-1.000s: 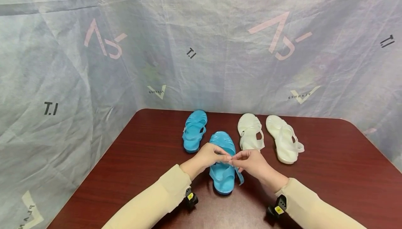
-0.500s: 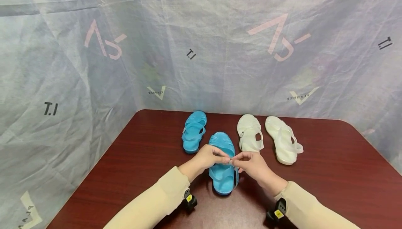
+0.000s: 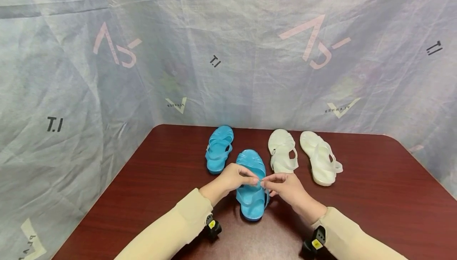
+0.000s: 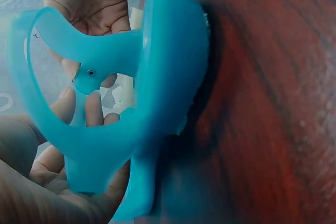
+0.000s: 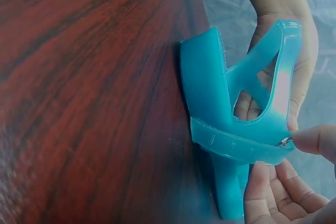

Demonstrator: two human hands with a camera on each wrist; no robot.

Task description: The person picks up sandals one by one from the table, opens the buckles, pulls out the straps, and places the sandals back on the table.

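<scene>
A blue jelly sandal (image 3: 252,208) lies on the table before me, toe pointing away, both hands over its right side. My left hand (image 3: 232,178) pinches the ankle strap area from the left; in the left wrist view its thumb lies by a strap (image 4: 86,116) below a small rivet. My right hand (image 3: 287,188) pinches the strap end from the right. A strap with a row of holes (image 5: 236,146) crosses the sandal's side in the right wrist view, with a small metal buckle (image 5: 284,142) by the right thumb. Whether the strap runs through the buckle is hard to tell.
The other blue sandal (image 3: 217,163) stands farther back on the left. Two white sandals (image 3: 283,159) lie behind and to the right, the farther white sandal (image 3: 323,176) angled. The dark red table (image 3: 160,196) ends at a printed cloth backdrop (image 3: 228,54).
The loose strap that stuck out at the sandal's right side is now drawn in close against it. The fingertips of both hands stay together over the sandal, with only small shifts.
</scene>
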